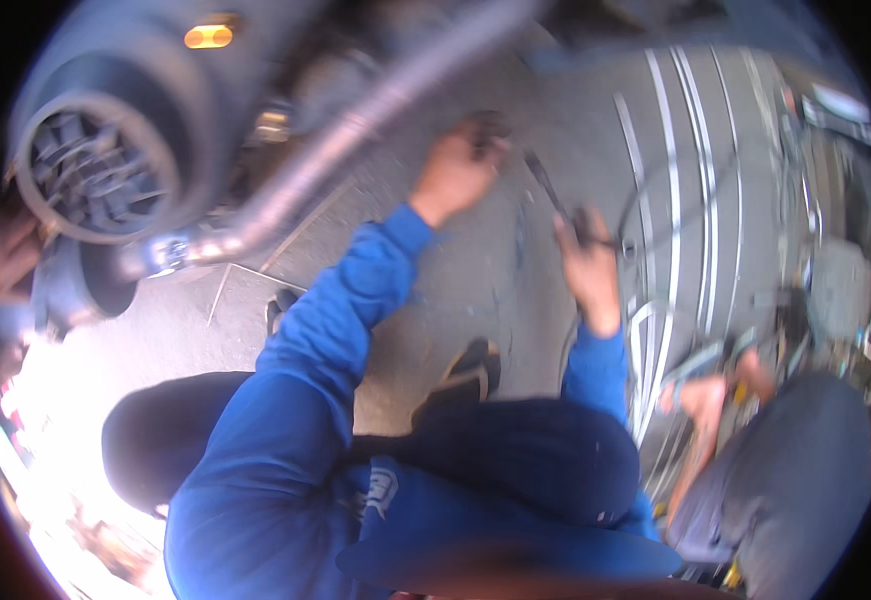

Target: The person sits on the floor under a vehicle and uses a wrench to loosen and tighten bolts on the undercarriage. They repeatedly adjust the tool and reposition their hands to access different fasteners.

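My right hand (591,265), in a blue sleeve, is closed round a dark, slim, rod-like tool (542,180) that points up and to the left. From near its grip a dark cable (664,232) seems to run off to the right. My left hand (458,172) reaches further out and is closed on a small dark piece (493,128), too blurred to name. The tool's tip stops just short of this piece, with a narrow gap between them.
A long metal pipe (356,125) slants past my left arm to a large round housing (101,165) filled with grey pieces. Long pale bars (691,180) lie on the floor (556,110) at right. Another person's hand (704,400) and knee are close at lower right.
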Available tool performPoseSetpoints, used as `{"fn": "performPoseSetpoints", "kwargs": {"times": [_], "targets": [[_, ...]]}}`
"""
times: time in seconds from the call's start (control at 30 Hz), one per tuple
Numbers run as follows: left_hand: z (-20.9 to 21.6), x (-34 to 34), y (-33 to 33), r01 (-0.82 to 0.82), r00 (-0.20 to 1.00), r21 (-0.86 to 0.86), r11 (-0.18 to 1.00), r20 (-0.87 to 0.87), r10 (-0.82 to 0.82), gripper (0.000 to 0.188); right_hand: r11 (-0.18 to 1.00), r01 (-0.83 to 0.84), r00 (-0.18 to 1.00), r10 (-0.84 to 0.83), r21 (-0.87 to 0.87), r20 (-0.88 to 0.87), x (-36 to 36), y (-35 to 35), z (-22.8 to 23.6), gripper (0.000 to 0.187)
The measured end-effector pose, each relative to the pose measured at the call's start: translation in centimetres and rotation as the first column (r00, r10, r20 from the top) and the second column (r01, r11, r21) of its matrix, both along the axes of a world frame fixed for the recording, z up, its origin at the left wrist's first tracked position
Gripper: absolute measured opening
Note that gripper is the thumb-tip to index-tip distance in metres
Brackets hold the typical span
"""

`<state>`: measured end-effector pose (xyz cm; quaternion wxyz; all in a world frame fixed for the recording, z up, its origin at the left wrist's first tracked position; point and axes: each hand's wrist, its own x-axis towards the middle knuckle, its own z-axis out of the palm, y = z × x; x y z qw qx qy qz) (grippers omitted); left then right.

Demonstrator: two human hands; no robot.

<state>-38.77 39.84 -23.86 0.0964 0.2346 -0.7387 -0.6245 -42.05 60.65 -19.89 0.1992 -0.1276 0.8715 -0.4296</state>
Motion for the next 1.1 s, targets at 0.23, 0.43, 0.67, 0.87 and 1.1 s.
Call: {"fn": "performPoseSetpoints", "kwargs": {"times": [0.23, 0.43, 0.67, 0.87, 1.1], "targets": [[-5.0, 9.0, -6.0, 0.086, 0.906, -0.514, 0.854, 0.397, 0.147, 0.031, 0.963, 0.069, 0.974, -0.008, 0.262, -0.226, 0.0, 4.3, -4.4, 0.038], [-6.1, 17.4, -8.6, 0.057, 0.848, -0.913, 0.404, 0.258, 0.464, 0.023, 0.847, 0.117, 0.949, 0.059, 0.518, -0.311, 2.1, 3.2, -4.1, 0.043], [-5.8, 18.3, -7.9, 0.057, 0.9, -0.884, 0.464, 0.247, 0.36, 0.017, 0.957, -0.264, 0.905, 0.289, 0.122, -0.311, 2.5, -4.3, -0.6, 0.047], [0.6, 10.9, -0.6, 0.068, 0.981, -0.729, 0.681, -0.075, -0.178, 0.027, 0.902, -0.086, 0.949, 0.203, -0.424, 0.241, 3.1, -5.0, 0.0, 0.044], [5.3, 5.9, 1.7, 0.011, 0.894, -0.721, 0.693, -0.303, -0.329, 0.032, 0.869, -0.162, 0.979, 0.08, -0.467, -0.19, 2.4, -1.7, 2.7, 0.025]]}}
